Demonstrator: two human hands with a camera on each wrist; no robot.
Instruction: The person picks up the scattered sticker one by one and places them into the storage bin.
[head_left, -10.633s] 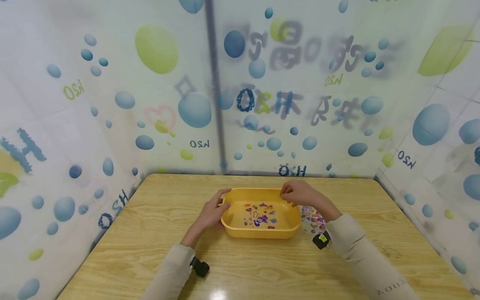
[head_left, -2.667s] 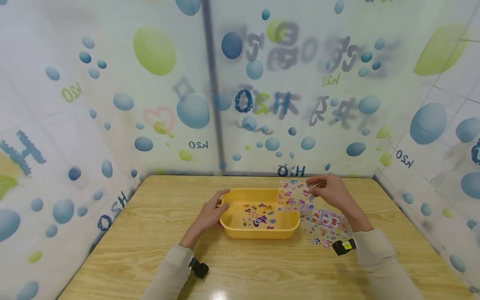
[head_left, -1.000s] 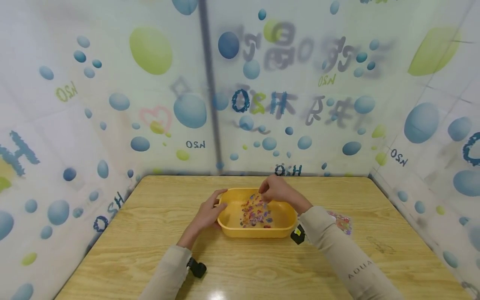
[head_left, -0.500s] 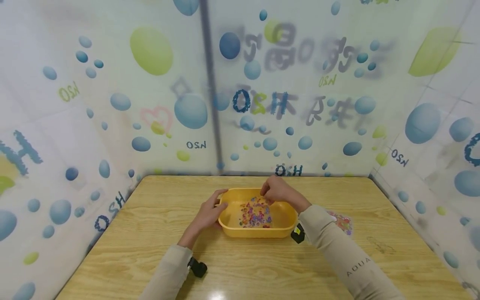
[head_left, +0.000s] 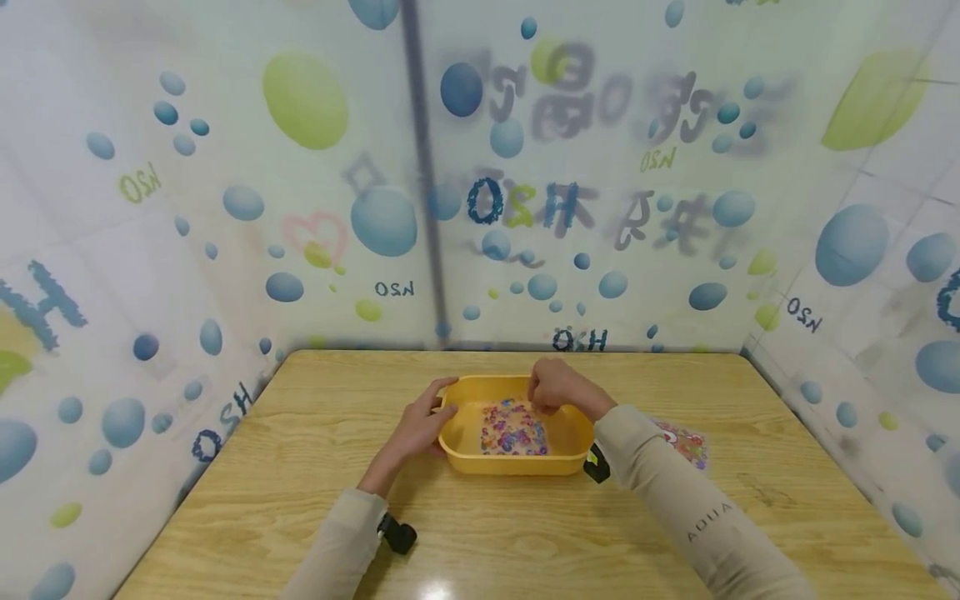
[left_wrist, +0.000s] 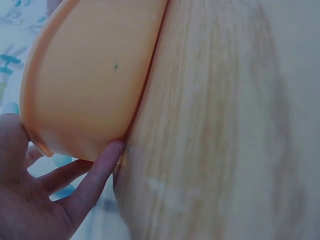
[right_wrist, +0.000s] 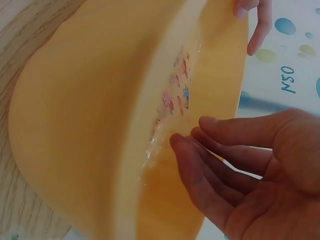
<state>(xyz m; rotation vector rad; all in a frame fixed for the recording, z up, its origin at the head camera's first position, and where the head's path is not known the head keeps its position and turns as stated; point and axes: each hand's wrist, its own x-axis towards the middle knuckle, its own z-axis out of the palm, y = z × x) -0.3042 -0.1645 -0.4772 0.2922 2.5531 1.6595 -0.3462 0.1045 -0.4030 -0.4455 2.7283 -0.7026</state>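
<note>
A yellow plastic basin [head_left: 517,467] stands on the table. My left hand [head_left: 420,421] grips its left end, thumb over the rim and fingers along the outer wall [left_wrist: 95,80]. Inside, a clear sticker sheet [head_left: 513,433] with small colourful prints lies on the bottom, shiny in the right wrist view. My right hand [head_left: 557,390] hovers within the basin at the sheet's far right corner. Its thumb and fingertips [right_wrist: 206,121] are close together with a small gap, and nothing shows between them.
More sticker sheets [head_left: 684,443], one with a red and white character, lie right of the basin, partly behind the right sleeve [head_left: 675,492]. The wooden table [head_left: 360,375] meets a bubble-patterned curtain [head_left: 337,250] at its back edge.
My right hand has taken a clear sticker sheet from the right side, carried it left and lowered it into the basin, then let go. The left hand has stayed on the basin.
</note>
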